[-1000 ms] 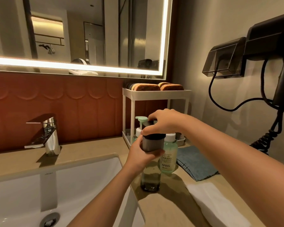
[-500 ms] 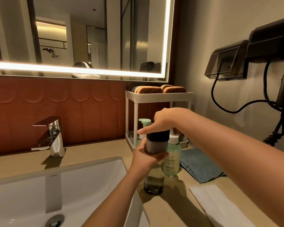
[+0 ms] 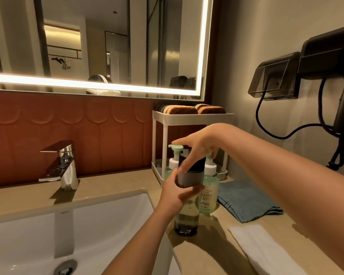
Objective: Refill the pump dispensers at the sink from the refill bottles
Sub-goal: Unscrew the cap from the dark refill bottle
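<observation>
Gripping the dispenser point(image 3: 187, 219) at its grey collar, my left hand point(image 3: 176, 194) holds it upright on the counter point(image 3: 213, 253) just right of the sink point(image 3: 99, 225); my right hand point(image 3: 198, 146) clasps its black top (clear body, only dark dregs at bottom).

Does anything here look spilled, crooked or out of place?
Nothing stands out. The dark dispenser stands upright on the counter, the left hand gripping its body and the right hand its top. Both green bottles behind it stand upright, and no spill shows.

Green bottles point(image 3: 208, 195), rack point(image 3: 193, 118) just behind dispenser point(image 3: 187, 221)
</observation>
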A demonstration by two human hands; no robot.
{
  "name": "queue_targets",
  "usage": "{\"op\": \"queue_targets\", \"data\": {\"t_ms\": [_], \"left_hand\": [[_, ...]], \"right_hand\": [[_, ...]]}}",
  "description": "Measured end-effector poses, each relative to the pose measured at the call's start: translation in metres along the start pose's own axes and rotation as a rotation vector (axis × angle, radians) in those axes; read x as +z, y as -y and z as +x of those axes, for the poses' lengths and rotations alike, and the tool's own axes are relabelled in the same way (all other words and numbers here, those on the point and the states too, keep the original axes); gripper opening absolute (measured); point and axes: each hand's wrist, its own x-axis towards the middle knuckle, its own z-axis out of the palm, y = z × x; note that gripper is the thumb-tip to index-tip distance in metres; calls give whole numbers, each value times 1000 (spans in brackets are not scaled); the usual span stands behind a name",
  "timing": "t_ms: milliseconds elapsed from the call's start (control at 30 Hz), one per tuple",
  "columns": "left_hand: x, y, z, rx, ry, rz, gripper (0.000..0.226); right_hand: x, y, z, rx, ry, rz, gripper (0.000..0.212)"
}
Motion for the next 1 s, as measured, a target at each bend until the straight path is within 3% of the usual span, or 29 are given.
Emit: {"op": "queue_targets", "data": {"t_ms": [167, 267, 500, 600, 800, 1000], "left_hand": [[2, -3, 1, -6, -11, -23, 54], [1, -2, 0, -21, -4, -69, 51], [1, -2, 0, 12, -22, 1, 50], [1, -2, -2, 15, -8, -1, 46], [4, -8, -3, -29, -33, 2, 55], [3, -7, -5, -31, -21, -49, 50]], "right_hand": [[9, 7, 10, 164, -143, -108, 93], [13, 8, 10, 134, -255, -169, 83], [2, -2, 7, 9, -42, -42, 52], [-1, -2, 2, -26, 10, 21, 63], [4, 10, 6, 108, -88, -117, 85], [8, 11, 4, 79, -192, -158, 62]]}}
